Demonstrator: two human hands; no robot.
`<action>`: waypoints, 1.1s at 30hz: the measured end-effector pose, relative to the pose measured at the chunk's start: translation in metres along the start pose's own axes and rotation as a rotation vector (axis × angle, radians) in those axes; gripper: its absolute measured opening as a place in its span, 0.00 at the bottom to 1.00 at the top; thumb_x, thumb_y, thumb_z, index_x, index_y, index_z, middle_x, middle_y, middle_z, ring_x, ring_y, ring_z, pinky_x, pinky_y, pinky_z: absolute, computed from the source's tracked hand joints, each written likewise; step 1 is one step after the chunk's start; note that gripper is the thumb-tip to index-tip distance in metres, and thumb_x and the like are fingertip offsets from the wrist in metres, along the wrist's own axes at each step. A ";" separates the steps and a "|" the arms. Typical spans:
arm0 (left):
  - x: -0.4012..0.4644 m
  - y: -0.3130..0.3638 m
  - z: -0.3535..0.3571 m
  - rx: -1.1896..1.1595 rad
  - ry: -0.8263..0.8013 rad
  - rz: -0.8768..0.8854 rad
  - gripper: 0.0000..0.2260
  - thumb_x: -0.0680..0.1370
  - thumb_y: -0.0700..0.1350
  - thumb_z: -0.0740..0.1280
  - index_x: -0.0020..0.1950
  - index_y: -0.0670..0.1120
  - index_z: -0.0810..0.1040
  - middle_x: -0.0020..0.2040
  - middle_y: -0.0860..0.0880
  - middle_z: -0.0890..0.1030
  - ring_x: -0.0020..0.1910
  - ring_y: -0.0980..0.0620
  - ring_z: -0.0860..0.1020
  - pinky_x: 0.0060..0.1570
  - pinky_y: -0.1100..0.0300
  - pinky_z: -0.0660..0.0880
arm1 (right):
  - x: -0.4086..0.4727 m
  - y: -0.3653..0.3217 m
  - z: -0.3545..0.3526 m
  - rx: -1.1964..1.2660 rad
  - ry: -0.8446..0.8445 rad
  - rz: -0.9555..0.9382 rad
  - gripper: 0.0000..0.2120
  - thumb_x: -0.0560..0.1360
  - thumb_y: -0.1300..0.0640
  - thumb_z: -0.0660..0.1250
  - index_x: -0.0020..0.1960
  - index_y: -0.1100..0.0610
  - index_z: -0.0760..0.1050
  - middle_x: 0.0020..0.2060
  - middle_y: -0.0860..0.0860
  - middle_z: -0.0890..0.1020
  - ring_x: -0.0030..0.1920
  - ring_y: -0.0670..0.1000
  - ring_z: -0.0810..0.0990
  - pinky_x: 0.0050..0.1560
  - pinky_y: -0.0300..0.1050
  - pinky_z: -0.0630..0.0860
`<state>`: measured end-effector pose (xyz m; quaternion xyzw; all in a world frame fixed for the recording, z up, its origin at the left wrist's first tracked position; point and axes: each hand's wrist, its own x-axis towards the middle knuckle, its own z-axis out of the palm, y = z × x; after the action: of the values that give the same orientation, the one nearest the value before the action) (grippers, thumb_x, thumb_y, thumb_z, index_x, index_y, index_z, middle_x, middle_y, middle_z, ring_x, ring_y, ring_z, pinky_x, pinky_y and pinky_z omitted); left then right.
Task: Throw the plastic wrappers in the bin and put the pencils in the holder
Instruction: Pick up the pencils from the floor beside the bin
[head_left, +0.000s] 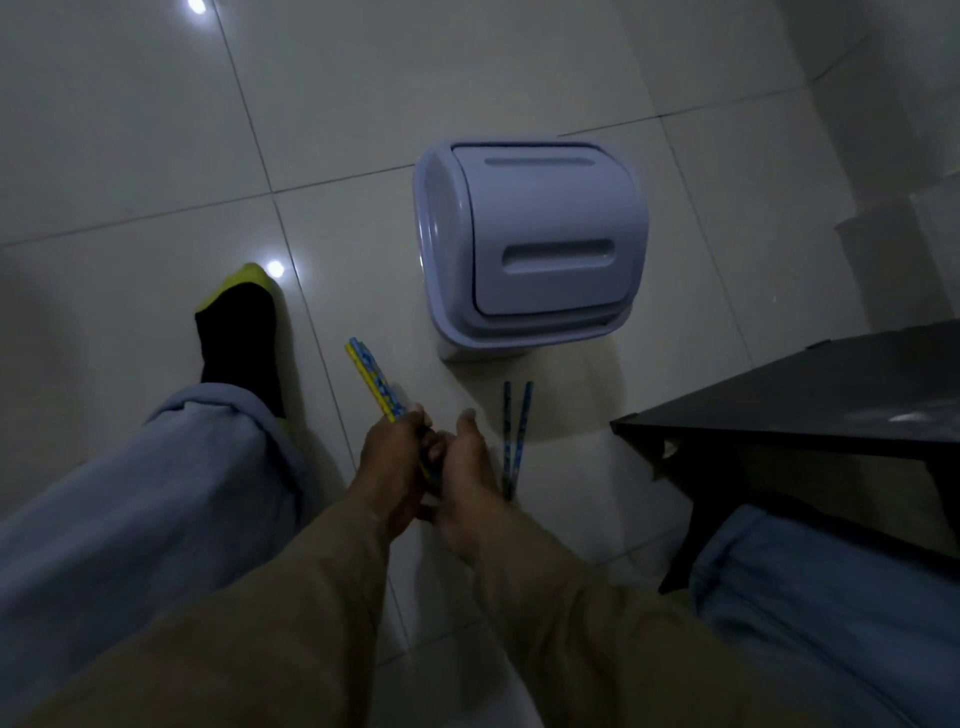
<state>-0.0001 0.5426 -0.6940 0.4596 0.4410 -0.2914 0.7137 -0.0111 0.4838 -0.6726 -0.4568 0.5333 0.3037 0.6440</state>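
My left hand grips a small bundle of yellow and blue pencils that points up and to the left. Close beside it, my right hand has its fingers at the lower end of that bundle; what it holds is hidden between the two hands. Two dark blue pencils lie on the floor just right of my right hand. A white bin with a shut swing lid stands on the tiles beyond my hands. No holder or wrapper can be made out.
A dark low table fills the right side, its corner near the loose pencils. My left leg and a black and yellow sock rest on the tiled floor at the left. My right knee is under the table.
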 end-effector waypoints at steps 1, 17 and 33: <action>0.001 0.003 -0.003 0.041 -0.004 0.015 0.12 0.81 0.47 0.58 0.40 0.43 0.70 0.32 0.43 0.67 0.29 0.47 0.69 0.33 0.57 0.66 | 0.000 -0.003 0.000 -0.264 0.057 -0.053 0.28 0.80 0.36 0.46 0.58 0.54 0.75 0.55 0.57 0.81 0.58 0.58 0.79 0.63 0.54 0.73; 0.018 -0.007 -0.010 0.418 -0.042 -0.059 0.10 0.80 0.44 0.60 0.45 0.41 0.77 0.36 0.42 0.76 0.34 0.45 0.75 0.26 0.62 0.75 | 0.022 -0.046 0.006 -0.832 -0.119 -0.652 0.21 0.79 0.58 0.64 0.69 0.42 0.70 0.65 0.52 0.77 0.61 0.52 0.77 0.55 0.44 0.76; 0.009 0.014 -0.002 0.200 -0.160 -0.143 0.08 0.80 0.48 0.57 0.50 0.45 0.73 0.34 0.46 0.71 0.31 0.48 0.70 0.36 0.54 0.70 | 0.058 -0.001 -0.100 -0.777 0.473 -0.309 0.24 0.75 0.50 0.71 0.65 0.61 0.72 0.63 0.58 0.78 0.60 0.57 0.78 0.53 0.41 0.73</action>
<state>0.0141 0.5496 -0.6966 0.4713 0.3831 -0.4195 0.6746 -0.0370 0.3868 -0.7295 -0.7941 0.4381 0.2689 0.3242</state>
